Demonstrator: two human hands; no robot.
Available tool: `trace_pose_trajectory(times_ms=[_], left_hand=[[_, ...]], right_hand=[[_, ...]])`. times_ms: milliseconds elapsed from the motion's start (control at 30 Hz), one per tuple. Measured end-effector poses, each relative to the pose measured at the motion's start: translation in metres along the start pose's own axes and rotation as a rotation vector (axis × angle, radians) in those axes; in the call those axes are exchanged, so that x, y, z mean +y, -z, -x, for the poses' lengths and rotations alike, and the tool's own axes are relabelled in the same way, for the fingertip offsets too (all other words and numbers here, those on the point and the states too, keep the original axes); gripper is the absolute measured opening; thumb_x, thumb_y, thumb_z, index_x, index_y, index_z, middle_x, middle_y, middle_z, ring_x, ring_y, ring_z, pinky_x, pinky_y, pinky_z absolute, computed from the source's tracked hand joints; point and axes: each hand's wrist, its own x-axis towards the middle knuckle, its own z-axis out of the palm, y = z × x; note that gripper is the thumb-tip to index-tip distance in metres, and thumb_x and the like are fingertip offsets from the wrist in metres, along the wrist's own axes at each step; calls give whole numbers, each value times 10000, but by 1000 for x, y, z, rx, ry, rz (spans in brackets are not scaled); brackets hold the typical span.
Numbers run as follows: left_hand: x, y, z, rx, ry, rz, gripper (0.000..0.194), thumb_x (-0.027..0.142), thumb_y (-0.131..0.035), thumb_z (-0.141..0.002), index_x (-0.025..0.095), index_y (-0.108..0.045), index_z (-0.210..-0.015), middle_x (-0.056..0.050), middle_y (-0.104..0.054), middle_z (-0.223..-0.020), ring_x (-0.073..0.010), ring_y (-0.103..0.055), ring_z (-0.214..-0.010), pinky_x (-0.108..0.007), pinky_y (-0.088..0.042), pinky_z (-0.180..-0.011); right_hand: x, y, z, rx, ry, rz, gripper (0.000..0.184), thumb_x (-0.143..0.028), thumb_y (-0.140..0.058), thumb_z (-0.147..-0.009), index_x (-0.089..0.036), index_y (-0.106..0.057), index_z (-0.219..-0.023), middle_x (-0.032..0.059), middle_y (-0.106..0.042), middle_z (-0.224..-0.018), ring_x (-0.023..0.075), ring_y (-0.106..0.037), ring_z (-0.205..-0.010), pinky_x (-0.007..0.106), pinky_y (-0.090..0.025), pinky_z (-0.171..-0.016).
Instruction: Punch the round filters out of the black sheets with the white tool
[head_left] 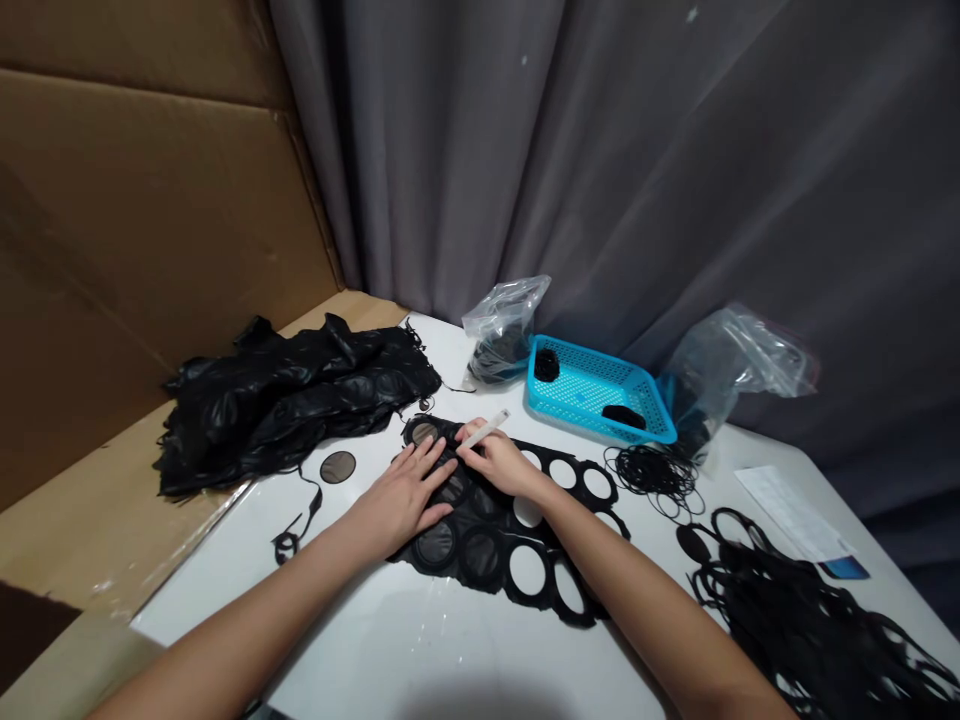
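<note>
A black sheet (474, 510) with rows of rings lies flat on the white table. Several circles on its right side are cut out and show white, while those on the left still hold dark discs. My left hand (409, 495) presses on the sheet's left part, fingers spread. My right hand (499, 462) is closed around a slim, pale, pen-shaped tool (486, 428), its lower end pointing down at the sheet close to my left fingertips. The tip is hidden, so its exact kind is unclear. One loose dark disc (337, 467) rests left of my left hand.
Crumpled black sheets (292, 400) are stacked at the left, beside a cardboard wall (135, 200). A blue basket (592, 390) with black bundles stands behind, between clear bags (504, 335). Thin black rings (652, 472), cut-out scraps (810, 620) and a paper slip (791, 512) are at right.
</note>
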Motion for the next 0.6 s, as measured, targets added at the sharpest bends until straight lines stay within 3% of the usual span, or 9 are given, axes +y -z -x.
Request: trace_pose_trajectory(times_ms=[267, 433, 533, 600], left_hand=[[1, -1, 0, -22, 5, -24, 594, 440, -581, -972, 160, -441, -1477, -205, -367, -1561, -363, -313, -1455, -530, -330, -1151], [2, -4, 3, 31, 51, 6, 579, 444, -587, -966, 202, -449, -1474, -186, -272, -1609, -386, -284, -1463, -550, -329, -1145], [3, -3, 3, 27, 56, -1, 547, 436, -594, -961, 207, -492, -1447, -182, -272, -1611, -406, -273, -1462, -564, -330, -1140], [4, -2, 3, 26, 55, -11, 536, 431, -601, -958, 210, -507, -1438, -179, -277, -1610, -412, -268, -1463, -561, -331, -1139]], right_hand=[[-1, 1, -1, -30, 19, 44, 97, -180, -534, -934, -206, -526, -841, 34, -555, -951, 190, -549, -917, 336, -427, -891], [-8, -14, 4, -6, 93, 250, 97, -148, -482, -954, -212, -545, -916, 78, -565, -1022, 224, -524, -954, 366, -434, -894], [-3, -17, 5, 103, 50, 304, 148, -130, -428, -946, -216, -541, -904, 83, -583, -954, 237, -529, -893, 373, -442, -841], [6, -7, 6, 274, -50, 244, 161, -159, -403, -947, -221, -516, -850, 67, -579, -862, 234, -542, -830, 362, -446, -791]])
